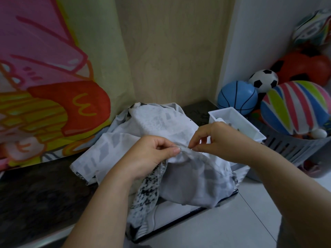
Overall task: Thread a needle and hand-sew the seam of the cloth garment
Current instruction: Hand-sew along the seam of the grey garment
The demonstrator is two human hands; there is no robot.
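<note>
A white and grey patterned cloth garment (155,122) lies bunched on a dark tabletop (35,190) and hangs over its front edge. My left hand (154,154) pinches a raised fold of the garment's seam between thumb and fingers. My right hand (213,138) is just to the right of that fold, its thumb and forefinger pinched together at the seam. The needle and thread are too small to make out.
A white plastic box (249,122) stands behind my right hand at the table's right end. A grey basket (290,149) of several balls, among them a blue ball (237,97), sits at the right. A colourful cartoon cloth (44,86) hangs at the left.
</note>
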